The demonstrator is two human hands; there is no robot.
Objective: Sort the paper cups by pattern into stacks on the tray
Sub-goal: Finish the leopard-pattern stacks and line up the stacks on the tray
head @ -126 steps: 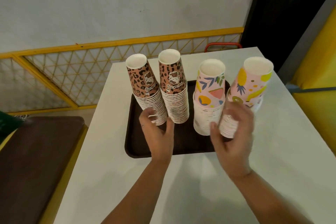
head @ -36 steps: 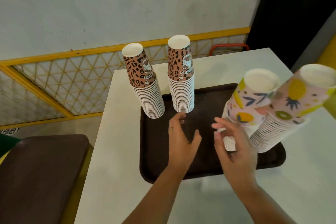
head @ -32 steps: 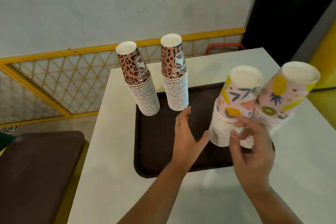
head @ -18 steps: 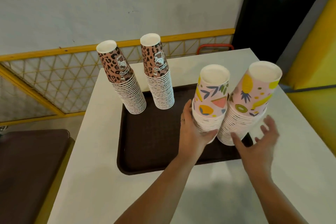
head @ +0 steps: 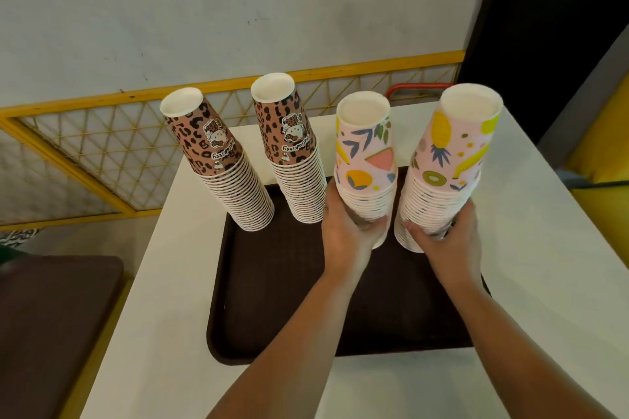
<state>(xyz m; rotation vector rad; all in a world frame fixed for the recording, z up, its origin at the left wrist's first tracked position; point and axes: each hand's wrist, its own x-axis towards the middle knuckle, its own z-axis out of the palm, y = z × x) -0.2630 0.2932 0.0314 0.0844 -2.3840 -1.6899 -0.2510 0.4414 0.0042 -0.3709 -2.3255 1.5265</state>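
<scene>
Four upside-down stacks of paper cups stand in a row along the far side of a dark brown tray. Two are leopard print: the left one leans left, the other stands beside it. Two are pink with fruit patterns. My left hand grips the base of the left pink stack. My right hand grips the base of the right pink stack. My fingers hide the lowest cups of both pink stacks.
The tray lies on a white table whose left edge drops to a dark brown bench seat. A yellow mesh railing runs behind the table below a white wall. A yellow cushion sits at right.
Both hands have closed round the bases of the two pink stacks, which now stand upright beside the leopard stacks. Half a second ago my right hand was open just beside its stack.
</scene>
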